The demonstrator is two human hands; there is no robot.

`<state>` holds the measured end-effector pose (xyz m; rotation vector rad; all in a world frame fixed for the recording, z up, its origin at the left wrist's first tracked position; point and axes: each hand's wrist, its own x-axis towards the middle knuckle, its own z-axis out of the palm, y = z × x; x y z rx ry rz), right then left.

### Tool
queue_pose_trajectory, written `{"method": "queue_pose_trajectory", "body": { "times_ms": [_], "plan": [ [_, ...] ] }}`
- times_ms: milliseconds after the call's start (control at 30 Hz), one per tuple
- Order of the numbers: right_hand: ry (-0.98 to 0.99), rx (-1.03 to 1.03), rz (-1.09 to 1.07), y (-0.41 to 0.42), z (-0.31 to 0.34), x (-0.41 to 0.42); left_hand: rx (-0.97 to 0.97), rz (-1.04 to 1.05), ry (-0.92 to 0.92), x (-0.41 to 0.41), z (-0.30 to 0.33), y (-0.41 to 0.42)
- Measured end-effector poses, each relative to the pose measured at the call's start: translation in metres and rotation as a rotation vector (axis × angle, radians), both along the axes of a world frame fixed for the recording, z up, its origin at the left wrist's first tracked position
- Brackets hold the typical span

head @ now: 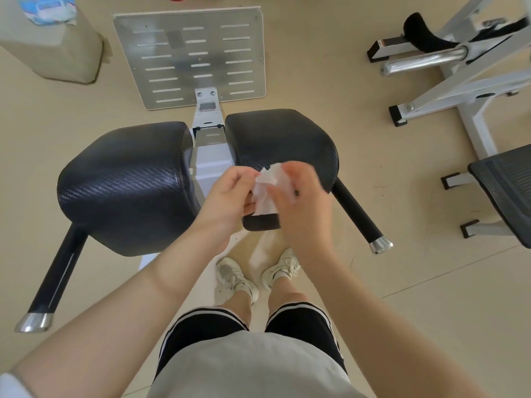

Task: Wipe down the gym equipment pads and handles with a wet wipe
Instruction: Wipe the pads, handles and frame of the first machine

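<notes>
On the left, the big black left pad (pixel 126 185) sits with its left handle (pixel 54 280) sticking out near the floor. In the middle, the person's left hand (pixel 227 193) and right hand (pixel 301 193) both pinch the wet wipe (pixel 265 191). They hold it up above the right pad (pixel 284 145), probably to unfold or bunch it for wiping. On the right, the right handle (pixel 359 216) waits.

Both hands met above the right pad (pixel 281 139): the left hand (pixel 227 193) and right hand (pixel 301 196) pinched a crumpled white wet wipe (pixel 265 191) between them. The left pad (pixel 123 185) lay beside it, black handles (pixel 356 214) angling outward, a slotted metal footplate (pixel 189 56) beyond.
</notes>
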<state>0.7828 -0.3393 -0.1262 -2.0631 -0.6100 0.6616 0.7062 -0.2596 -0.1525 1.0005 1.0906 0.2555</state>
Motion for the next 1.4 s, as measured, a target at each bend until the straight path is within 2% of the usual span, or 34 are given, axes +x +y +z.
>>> {"method": "queue_pose_trajectory", "body": {
  "times_ms": [67, 133, 167, 233, 300, 333, 400, 467, 533, 633, 700, 767, 833, 900, 967, 1033, 1100, 1167, 1267, 1400],
  "plan": [
    [-0.149, -0.045, 0.313, 0.000, -0.001, -0.012, -0.088, 0.033, -0.077, 0.001, 0.002, -0.003],
    [-0.182, -0.081, 0.489, -0.008, -0.009, -0.018, -0.102, 0.056, -0.079, 0.000, 0.002, -0.002],
    [-0.162, -0.068, 0.459, -0.012, -0.012, -0.016, -0.107, 0.064, -0.070, -0.002, 0.001, -0.001],
    [-0.155, 0.058, 0.269, -0.019, -0.015, -0.009, -0.123, 0.040, -0.077, -0.003, 0.000, 0.003],
    [-0.150, 0.055, 0.101, -0.020, -0.020, 0.004, -0.125, 0.000, -0.067, -0.005, -0.001, 0.005],
    [-0.076, -0.020, 0.071, -0.018, -0.022, 0.012, -0.107, -0.015, -0.046, -0.005, 0.000, 0.007],
    [0.225, -0.150, 0.125, -0.016, -0.029, 0.024, -0.033, -0.055, -0.009, -0.005, 0.001, 0.010],
    [0.422, -0.137, 0.161, -0.014, -0.030, 0.029, 0.119, -0.126, -0.010, -0.006, -0.001, 0.013],
    [0.605, -0.041, 0.015, -0.013, -0.031, 0.031, 0.347, -0.205, -0.023, -0.006, 0.004, 0.014],
    [1.012, 0.174, -0.165, -0.014, -0.029, 0.028, 0.783, -0.432, -0.033, -0.009, 0.001, 0.011],
    [1.204, 0.284, -0.236, -0.016, -0.028, 0.025, 0.928, -0.560, 0.053, -0.010, -0.003, 0.008],
    [1.273, 0.335, -0.316, -0.019, -0.026, 0.023, 1.060, -0.626, 0.122, -0.006, -0.009, 0.005],
    [1.157, 0.304, -0.350, -0.023, -0.028, 0.022, 1.206, -0.886, 0.143, -0.001, -0.009, 0.005],
    [0.932, 0.224, -0.447, -0.026, -0.034, 0.028, 1.195, -1.035, 0.041, -0.005, -0.022, 0.009],
    [0.571, 0.100, -0.607, -0.028, -0.037, 0.041, 1.133, -0.944, 0.071, -0.007, -0.026, 0.014],
    [0.104, -0.008, -0.622, -0.025, -0.038, 0.058, 1.043, -0.699, 0.185, -0.010, -0.021, 0.018],
    [-0.217, -0.065, -0.501, -0.017, -0.039, 0.066, 0.882, -0.504, 0.280, -0.011, -0.021, 0.018],
    [-0.323, -0.141, -0.276, -0.005, -0.050, 0.062, 0.609, -0.427, 0.329, -0.009, -0.022, 0.017],
    [-0.396, -0.128, 0.047, 0.002, -0.080, 0.035, 0.293, -0.256, 0.128, -0.008, -0.033, 0.009],
    [-0.668, -0.027, 0.356, 0.001, -0.096, 0.017, 0.126, -0.098, 0.003, -0.007, -0.038, -0.003]
  ]
}}
